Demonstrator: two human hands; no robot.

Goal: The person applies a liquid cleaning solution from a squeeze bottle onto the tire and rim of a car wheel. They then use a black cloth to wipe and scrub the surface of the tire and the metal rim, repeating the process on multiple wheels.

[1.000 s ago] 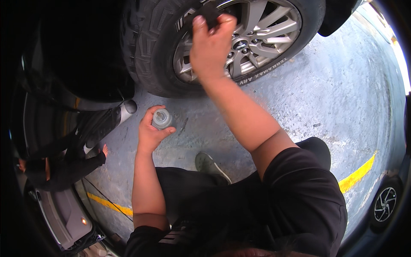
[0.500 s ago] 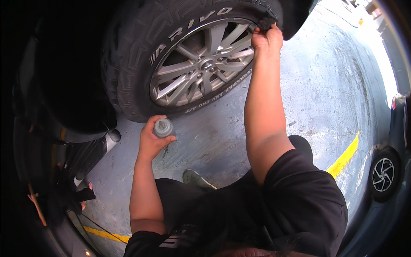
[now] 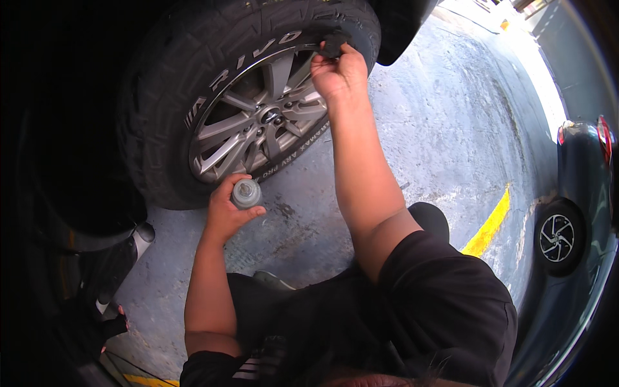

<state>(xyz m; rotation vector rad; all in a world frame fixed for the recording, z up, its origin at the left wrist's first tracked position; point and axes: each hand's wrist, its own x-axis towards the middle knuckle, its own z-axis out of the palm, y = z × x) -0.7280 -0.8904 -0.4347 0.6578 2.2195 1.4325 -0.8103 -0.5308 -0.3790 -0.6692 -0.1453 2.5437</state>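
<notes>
A black tyre with raised pale lettering surrounds a silver multi-spoke wheel rim. My right hand reaches up to the tyre's upper right sidewall, its fingers closed on a black sponge pressed there against the rubber. Low in front of the tyre, my left hand is wrapped round a small translucent bottle, seen from its top end. The bottle looks upright, and its lower part is hidden beneath its top.
Dark vehicle bodywork overhangs the tyre. A black-and-silver side step juts out at the left. Another car with a spoked wheel stands at far right. A yellow line crosses the worn grey floor. A person's hand shows at lower left.
The whole view has shifted, so the tyre and parked car sit further left. My right hand with the sponge has moved slightly along the sidewall toward the lettering. My left hand still holds the bottle.
</notes>
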